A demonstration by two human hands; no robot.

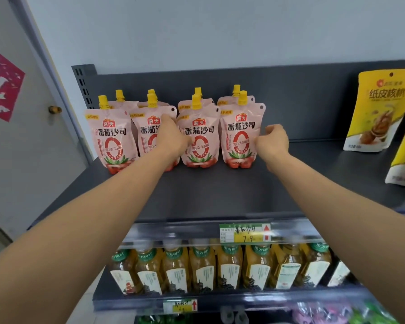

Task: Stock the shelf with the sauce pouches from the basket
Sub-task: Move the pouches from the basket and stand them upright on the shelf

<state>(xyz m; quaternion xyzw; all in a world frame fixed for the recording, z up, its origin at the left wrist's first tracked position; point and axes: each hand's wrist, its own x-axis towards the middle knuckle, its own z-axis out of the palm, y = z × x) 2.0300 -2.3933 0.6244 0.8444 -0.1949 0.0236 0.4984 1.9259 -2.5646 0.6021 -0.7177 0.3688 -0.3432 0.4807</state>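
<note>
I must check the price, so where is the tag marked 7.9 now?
In the head view, the price tag sits on the front edge of the shelf, right of centre, below the sauce pouches and above the row of tea bottles.

Pink spouted plastic sauce pouches [112, 136] stood two deep, four across, rear left on the dark metal shelf [220, 190]; yellow foil nut bags [379, 108] stood to their right, amber tea bottles [229, 267] below.

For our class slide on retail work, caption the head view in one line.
Left hand and right hand reach to pink sauce pouches standing in rows on a shelf, above bottled tea.
</note>
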